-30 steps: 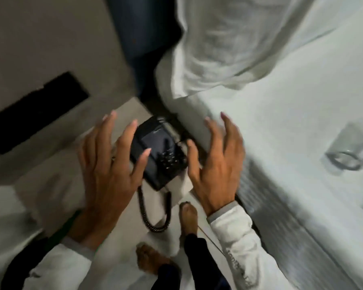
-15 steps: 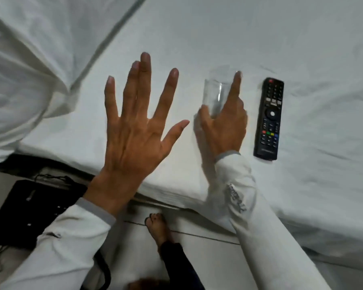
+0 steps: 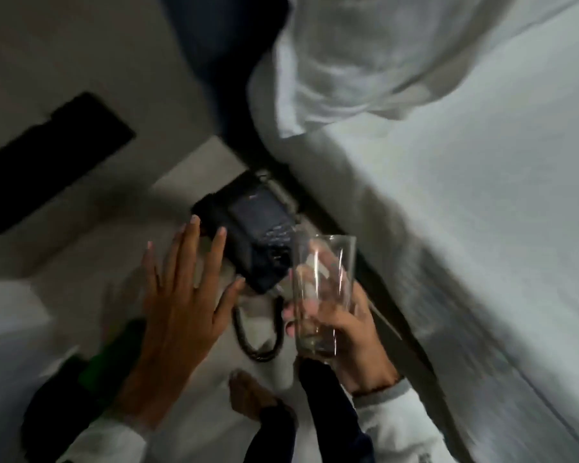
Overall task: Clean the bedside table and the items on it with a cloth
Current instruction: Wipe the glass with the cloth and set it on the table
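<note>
My right hand (image 3: pixel 345 332) grips a clear drinking glass (image 3: pixel 321 285) around its lower part and holds it upright in the air, just right of a black desk telephone (image 3: pixel 251 238). The telephone sits on the pale bedside table (image 3: pixel 188 182), its coiled cord (image 3: pixel 258 342) looping down toward me. My left hand (image 3: pixel 181 312) hovers open with fingers spread, its fingertips close to the telephone's left edge. A green shape (image 3: pixel 114 359), blurred, shows below my left wrist. No cloth can be made out clearly.
The bed with a white sheet (image 3: pixel 482 212) and a crumpled white pillow (image 3: pixel 381 61) fills the right side. A black panel (image 3: pixel 54 158) is set in the wall at left. My bare feet (image 3: pixel 248 396) stand on the pale floor below the table.
My right hand took the glass off the bed and carried it over beside the telephone. My view swung from the bed back to the bedside table. My left hand stayed open.
</note>
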{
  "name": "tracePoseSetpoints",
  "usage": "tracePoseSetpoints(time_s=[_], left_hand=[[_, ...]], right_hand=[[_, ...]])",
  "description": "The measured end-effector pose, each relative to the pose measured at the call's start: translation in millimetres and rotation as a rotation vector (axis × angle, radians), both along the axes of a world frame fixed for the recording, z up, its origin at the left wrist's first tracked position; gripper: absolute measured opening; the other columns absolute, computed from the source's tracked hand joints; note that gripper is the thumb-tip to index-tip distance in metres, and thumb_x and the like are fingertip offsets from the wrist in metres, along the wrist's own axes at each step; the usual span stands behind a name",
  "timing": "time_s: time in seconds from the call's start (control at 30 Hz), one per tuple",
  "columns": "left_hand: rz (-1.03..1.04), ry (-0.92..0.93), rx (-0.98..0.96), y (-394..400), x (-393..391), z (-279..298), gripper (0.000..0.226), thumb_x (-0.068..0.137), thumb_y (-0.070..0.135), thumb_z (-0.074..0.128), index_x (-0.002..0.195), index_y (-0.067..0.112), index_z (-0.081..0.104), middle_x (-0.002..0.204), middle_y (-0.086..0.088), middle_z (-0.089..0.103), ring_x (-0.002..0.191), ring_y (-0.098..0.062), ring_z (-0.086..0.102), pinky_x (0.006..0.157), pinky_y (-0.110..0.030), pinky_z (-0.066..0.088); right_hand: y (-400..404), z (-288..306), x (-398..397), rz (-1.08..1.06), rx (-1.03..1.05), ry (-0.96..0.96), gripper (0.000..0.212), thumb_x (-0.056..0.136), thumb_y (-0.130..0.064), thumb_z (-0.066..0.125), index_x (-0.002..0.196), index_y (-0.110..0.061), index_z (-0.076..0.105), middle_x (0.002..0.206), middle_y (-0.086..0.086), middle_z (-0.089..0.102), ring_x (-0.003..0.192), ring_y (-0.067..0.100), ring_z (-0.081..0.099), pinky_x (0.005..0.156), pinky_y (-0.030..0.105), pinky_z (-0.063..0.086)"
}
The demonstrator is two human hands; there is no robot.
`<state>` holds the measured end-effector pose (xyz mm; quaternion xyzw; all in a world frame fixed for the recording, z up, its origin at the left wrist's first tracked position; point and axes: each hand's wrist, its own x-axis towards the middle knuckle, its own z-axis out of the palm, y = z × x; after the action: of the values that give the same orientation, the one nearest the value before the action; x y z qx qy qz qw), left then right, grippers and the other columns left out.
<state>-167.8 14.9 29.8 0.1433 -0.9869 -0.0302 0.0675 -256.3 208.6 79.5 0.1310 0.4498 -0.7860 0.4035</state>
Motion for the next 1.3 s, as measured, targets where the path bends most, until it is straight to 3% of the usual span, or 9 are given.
tracePoseSetpoints(time_s=[0.07,0.13,0.27,0.4,0.73,0.8,0.9,1.13,1.3], left_hand=[[0.181,-0.069,-0.020,-26,52,-8,0.064,0.106,0.051,0.038,0.155,0.011,0.035,0.160,-0.025,0.035,0.141,-0.043,0.043,0.117,-0.064,0.030],[0.410,-0.127,0.017,-44,109,-18,0.064,0.106,0.049,0.037,0.154,0.007,0.036,0.158,-0.027,0.037,0.141,-0.044,0.042,0.116,-0.064,0.033],[0.720,-0.201,0.094,-40,167,-54,0.065,0.107,0.046,0.035,0.155,0.002,0.032,0.158,-0.029,0.037,0.142,-0.048,0.042,0.109,-0.061,0.043],[0.940,-0.258,0.305,-24,188,-86,0.073,0.105,0.057,0.020,0.161,0.011,0.014,0.167,-0.024,0.015,0.154,-0.043,0.020,0.118,-0.062,0.029],[0.874,-0.104,0.270,12,158,-91,0.060,0.108,0.030,0.010,0.157,-0.003,0.020,0.166,-0.025,0.019,0.156,-0.036,0.015,0.128,-0.051,0.016],[0.879,-0.092,0.291,11,156,-95,0.057,0.110,0.031,0.016,0.156,-0.002,0.026,0.165,-0.024,0.023,0.155,-0.035,0.020,0.127,-0.049,0.023],[0.896,-0.194,0.428,4,159,-107,0.062,0.110,0.040,0.023,0.160,0.007,0.009,0.169,-0.019,0.005,0.157,-0.033,0.005,0.127,-0.050,0.016],[0.914,-0.238,0.332,-2,162,-118,0.080,0.102,0.062,0.017,0.161,0.009,0.004,0.170,-0.020,0.004,0.157,-0.038,0.003,0.126,-0.058,0.011],[0.913,-0.215,0.348,-5,155,-120,0.063,0.108,0.039,0.028,0.162,0.013,0.010,0.169,-0.019,0.010,0.157,-0.039,0.006,0.124,-0.059,0.018]], right_hand=[[-36,-11,18,0.207,-0.088,-0.165,0.085,0.066,-0.034,0.088,0.142,-0.018,0.052,0.121,0.021,0.067,0.068,0.030,0.067,0.054,0.031,0.058],[-76,-25,44,0.375,-0.079,-0.261,0.088,0.072,-0.055,0.074,0.147,-0.017,0.047,0.116,0.019,0.071,0.069,0.028,0.068,0.058,0.032,0.057],[-117,-48,79,0.512,-0.013,-0.221,0.077,0.079,-0.054,0.061,0.146,-0.018,0.049,0.103,0.017,0.073,0.067,0.027,0.068,0.060,0.034,0.058],[-142,-61,114,0.629,0.033,-0.173,0.075,0.082,-0.053,0.061,0.146,-0.017,0.048,0.102,0.015,0.072,0.068,0.025,0.068,0.061,0.033,0.058],[-150,-81,135,0.680,0.071,-0.180,0.068,0.079,-0.053,0.064,0.140,-0.023,0.053,0.100,0.013,0.072,0.070,0.025,0.068,0.063,0.033,0.058],[-146,-85,130,0.664,0.080,-0.173,0.065,0.085,-0.051,0.059,0.142,-0.022,0.051,0.101,0.013,0.072,0.069,0.025,0.068,0.062,0.033,0.058],[-138,-87,122,0.632,0.099,-0.160,0.064,0.089,-0.050,0.051,0.146,-0.018,0.048,0.100,0.013,0.072,0.068,0.026,0.067,0.061,0.034,0.058],[-121,-97,105,0.581,0.097,-0.177,0.055,0.089,-0.048,0.050,0.137,-0.022,0.053,0.097,0.013,0.070,0.065,0.024,0.066,0.059,0.032,0.058],[-111,-109,101,0.566,0.093,-0.217,0.062,0.091,-0.057,0.046,0.141,-0.021,0.052,0.102,0.013,0.070,0.073,0.027,0.067,0.067,0.036,0.058]])
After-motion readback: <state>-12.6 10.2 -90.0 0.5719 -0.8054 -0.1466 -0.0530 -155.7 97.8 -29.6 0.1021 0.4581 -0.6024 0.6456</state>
